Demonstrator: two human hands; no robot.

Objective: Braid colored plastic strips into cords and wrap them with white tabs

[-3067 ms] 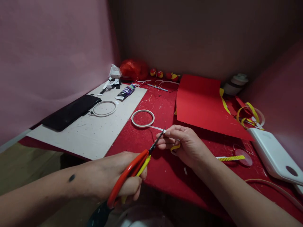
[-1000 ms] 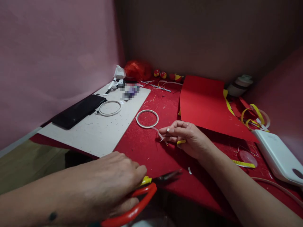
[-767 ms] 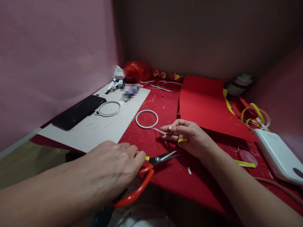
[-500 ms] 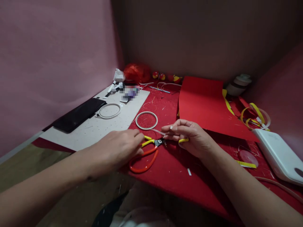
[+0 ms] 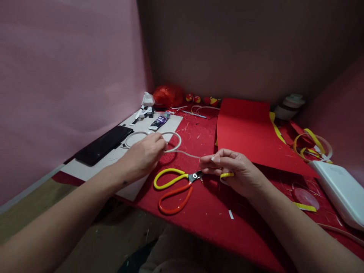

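My left hand (image 5: 148, 153) is closed on the left edge of a ring-shaped roll of narrow white tape (image 5: 180, 141), fingertips partly hidden. A thin strip of tape (image 5: 188, 154) runs from the roll to my right hand (image 5: 231, 165), whose fingers pinch it. On one right fingertip sits a small white piece (image 5: 212, 159). A yellow ridged band (image 5: 227, 175) circles a finger of that hand. Scissors (image 5: 195, 176) with one yellow and one red handle lie on the red table between my hands, handles apart, blade tips partly behind my right hand.
A second ring (image 5: 127, 139) and a black phone (image 5: 104, 145) lie on the grey board (image 5: 139, 187) at left. Red sheet (image 5: 244, 132) covers the back right. A white power bank (image 5: 338, 193) and yellow strips (image 5: 305, 206) lie at right. Beyond are a purple tube (image 5: 159, 121) and a red bag (image 5: 168, 95).
My left hand has left the scissors and moved up to the tape roll, taking hold of it. The scissors now lie free. My right hand stays nearly in place; the view has shifted slightly.
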